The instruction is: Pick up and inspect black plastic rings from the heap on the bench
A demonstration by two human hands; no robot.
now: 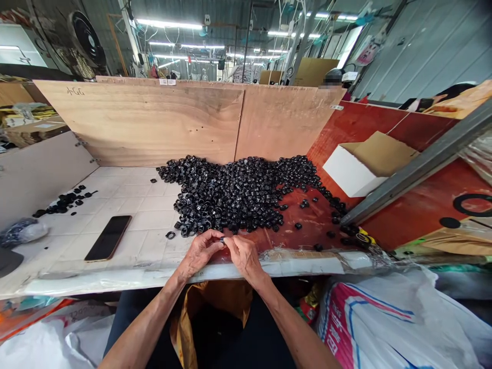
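Small black part (pixel 222 240) is up at the fingertips, between the two hands, just above the near edge of the worktop (pixel 149 246). Left hand (pixel 200 252): thumb and index finger closed on it from the left side. Right hand (pixel 244 256): thumb and fingertips bunched, pinching it from the right. Neither hand is nearer; both sets of fingers meet at the part. Its long axis can't be told, too small and mostly covered by fingers. Right hand's other fingers are curled in; the left hand's are partly hidden, can't tell exactly.

Key relation: pile of black parts (pixel 234 195) lies straight ahead of the fingers, near edge just beyond the fingertips, spreading back to the plywood board (pixel 172 123). Open mouth of the yellow-brown bag (pixel 230 294) is on the opposite side, below the worktop edge, between the forearms. So the held part sits between pile and bag, much closer to the pile.

Other stuff: one loose black ring (pixel 170 235) left of the pile, near the left hand. Smartphone (pixel 108 238) lies flat further left, tilted diagonally. Small heap of black pieces (pixel 63 203) at far left, well apart from the hands. White cardboard box (pixel 348 169), open, at right by the red panel (pixel 338 125).
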